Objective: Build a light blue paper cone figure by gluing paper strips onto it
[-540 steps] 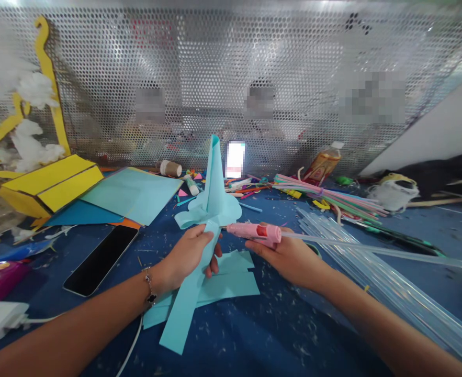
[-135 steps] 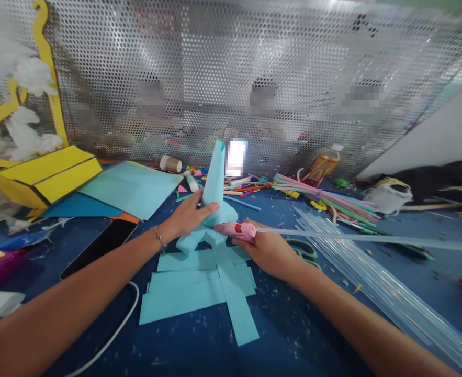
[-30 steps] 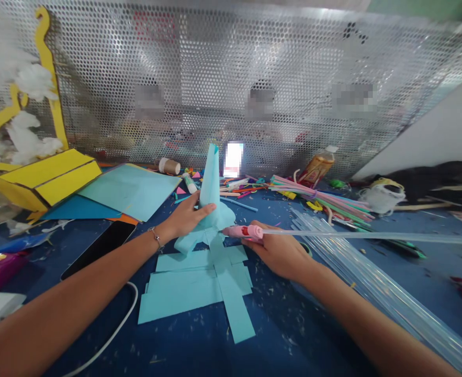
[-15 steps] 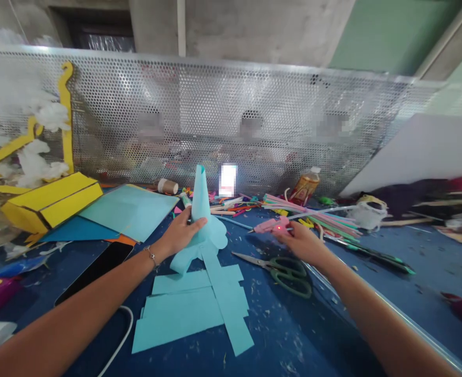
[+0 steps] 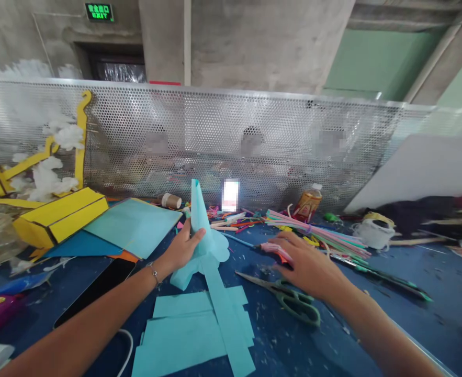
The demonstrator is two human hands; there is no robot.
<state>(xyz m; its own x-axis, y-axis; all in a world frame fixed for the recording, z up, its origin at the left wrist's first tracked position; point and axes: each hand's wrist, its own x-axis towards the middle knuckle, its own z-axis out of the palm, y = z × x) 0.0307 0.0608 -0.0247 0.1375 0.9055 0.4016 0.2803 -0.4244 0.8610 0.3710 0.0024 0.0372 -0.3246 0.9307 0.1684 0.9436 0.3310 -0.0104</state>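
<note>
My left hand (image 5: 184,245) is closed round the lower part of a light blue paper cone (image 5: 200,212), which stands upright with rounded paper lobes (image 5: 220,246) at its base. A long blue paper strip (image 5: 221,309) runs from the base toward me, over several flat blue paper pieces (image 5: 183,335). On the right, my right hand (image 5: 299,262) lies over a pink glue gun (image 5: 275,250), its fingers curled on the body and the thumb apart below. Green-handled scissors (image 5: 289,298) lie just below that hand.
Light blue sheets (image 5: 136,225), a yellow box (image 5: 64,214) and a black phone (image 5: 97,288) lie left. Behind are a paper cup (image 5: 171,201), coloured sticks (image 5: 317,233), a bottle (image 5: 307,203) and a perforated metal screen (image 5: 211,115). A tape roll (image 5: 375,230) stands right.
The view has tilted up, showing more wall and an exit sign. My right hand has turned over the glue gun, its back now facing up. My left hand keeps its hold on the cone.
</note>
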